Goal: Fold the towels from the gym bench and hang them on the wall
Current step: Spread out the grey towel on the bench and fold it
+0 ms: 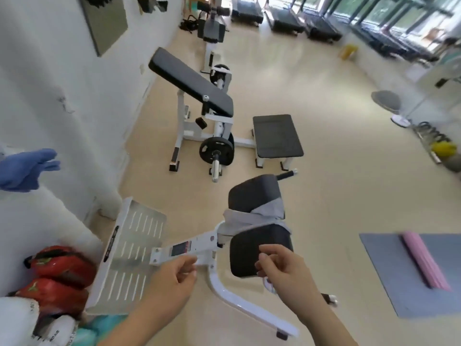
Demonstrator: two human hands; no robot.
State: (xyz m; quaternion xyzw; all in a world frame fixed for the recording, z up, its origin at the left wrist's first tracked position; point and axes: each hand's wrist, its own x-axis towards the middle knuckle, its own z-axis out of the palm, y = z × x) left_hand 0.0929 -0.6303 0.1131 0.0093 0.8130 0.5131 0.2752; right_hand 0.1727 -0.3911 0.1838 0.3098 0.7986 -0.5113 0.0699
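Pink roll (424,260) on grey mat (389,283); perhaps treadmills (284,21)

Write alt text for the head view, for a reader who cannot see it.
Two bare hands, left hand and right hand, hover empty over a black padded gym bench with a grey towel draped across its middle. A blue cloth hangs on the white wall at the left; a pink rolled mat lies on a grey mat at the right.

I see bright daylight pouring in from the windows (389,18) at upper right, glaring there. Motion blur softens everything, worst toward the edges, where wide-angle distortion bends the wall (50,96).
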